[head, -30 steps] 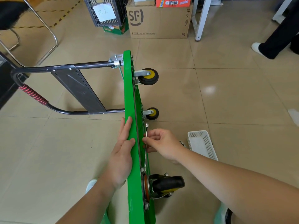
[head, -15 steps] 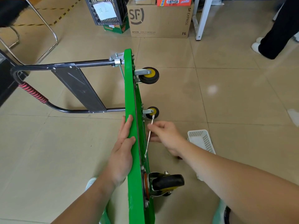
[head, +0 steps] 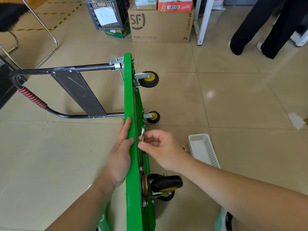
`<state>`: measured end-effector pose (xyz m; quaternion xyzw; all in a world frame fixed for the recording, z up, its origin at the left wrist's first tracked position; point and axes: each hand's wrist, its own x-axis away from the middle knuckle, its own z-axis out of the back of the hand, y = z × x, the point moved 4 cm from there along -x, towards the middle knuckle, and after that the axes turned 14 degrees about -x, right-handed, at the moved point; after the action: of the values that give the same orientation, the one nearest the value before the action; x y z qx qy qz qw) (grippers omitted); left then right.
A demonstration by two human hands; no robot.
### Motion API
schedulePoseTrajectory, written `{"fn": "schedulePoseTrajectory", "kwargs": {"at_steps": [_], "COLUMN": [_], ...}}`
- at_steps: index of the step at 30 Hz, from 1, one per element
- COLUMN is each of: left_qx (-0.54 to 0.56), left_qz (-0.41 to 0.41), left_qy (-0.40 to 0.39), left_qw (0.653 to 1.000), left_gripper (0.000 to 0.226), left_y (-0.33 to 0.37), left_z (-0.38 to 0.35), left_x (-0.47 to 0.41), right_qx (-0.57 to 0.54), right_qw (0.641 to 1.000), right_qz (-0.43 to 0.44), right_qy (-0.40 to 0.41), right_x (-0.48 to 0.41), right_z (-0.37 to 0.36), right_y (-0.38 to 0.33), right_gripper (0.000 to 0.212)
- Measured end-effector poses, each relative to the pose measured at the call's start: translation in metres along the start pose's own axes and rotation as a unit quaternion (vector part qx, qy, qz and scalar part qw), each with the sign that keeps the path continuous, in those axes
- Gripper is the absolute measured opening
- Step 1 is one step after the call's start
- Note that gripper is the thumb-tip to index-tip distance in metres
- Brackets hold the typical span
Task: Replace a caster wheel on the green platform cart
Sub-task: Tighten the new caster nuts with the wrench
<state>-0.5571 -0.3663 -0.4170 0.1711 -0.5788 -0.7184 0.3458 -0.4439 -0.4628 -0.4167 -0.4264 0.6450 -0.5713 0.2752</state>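
Bystander's legs (head: 260, 27) nearer; right hand (head: 164, 149) pinches wrench (head: 142, 133), left hand (head: 120, 152) flat on cart (head: 131, 100); tiled floor (head: 241, 97).

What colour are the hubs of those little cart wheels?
Yellow, inside black tyres; the head view shows it best on the far caster wheel.

Cardboard box (head: 166, 27) beside a black crate (head: 122, 14) (paper-labelled).

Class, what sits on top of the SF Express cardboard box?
On the SF Express box sit a red-and-orange carton and a smaller taped box; the frame edge cuts off their tops, hiding anything higher.
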Motion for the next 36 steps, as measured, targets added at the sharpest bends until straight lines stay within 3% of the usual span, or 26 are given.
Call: {"fn": "schedulePoseTrajectory", "kwargs": {"at_steps": [7, 12, 20, 25, 32, 36], "left_qx": [0.006, 0.008, 0.004, -0.013, -0.027, -0.027], "left_qz": [0.000, 0.004, 0.000, 0.004, 0.001, 0.003], "left_qy": [-0.005, -0.009, -0.011, -0.021, -0.025, -0.025], "left_qw": [1.000, 1.000, 1.000, 1.000, 0.999, 0.999], "left_gripper": [0.061, 0.060, 0.062, 0.062, 0.064, 0.065], "left_y": [-0.002, -0.002, -0.007, -0.009, -0.009, -0.007], "left_z": [0.001, 0.000, 0.001, 0.002, 0.002, 0.002], "left_x": [0.000, 0.000, -0.001, -0.002, -0.003, -0.003], "right_qx": [0.031, -0.019, 0.012, -0.052, -0.071, -0.084], "right_qw": [0.999, 0.997, 0.999, 0.992, 0.964, 0.963], "right_qz": [-0.003, -0.073, -0.048, -0.105, -0.238, -0.240], "right_qy": [-0.010, 0.006, 0.005, 0.052, 0.091, 0.091], "right_x": [-0.008, -0.015, -0.018, -0.029, -0.045, -0.054], "right_z": [0.002, 0.009, 0.004, 0.013, 0.022, 0.019], "right_y": [0.004, 0.016, 0.025, 0.042, 0.092, 0.095], "right_gripper": [0.016, 0.013, 0.013, 0.010, 0.027, 0.019]}}
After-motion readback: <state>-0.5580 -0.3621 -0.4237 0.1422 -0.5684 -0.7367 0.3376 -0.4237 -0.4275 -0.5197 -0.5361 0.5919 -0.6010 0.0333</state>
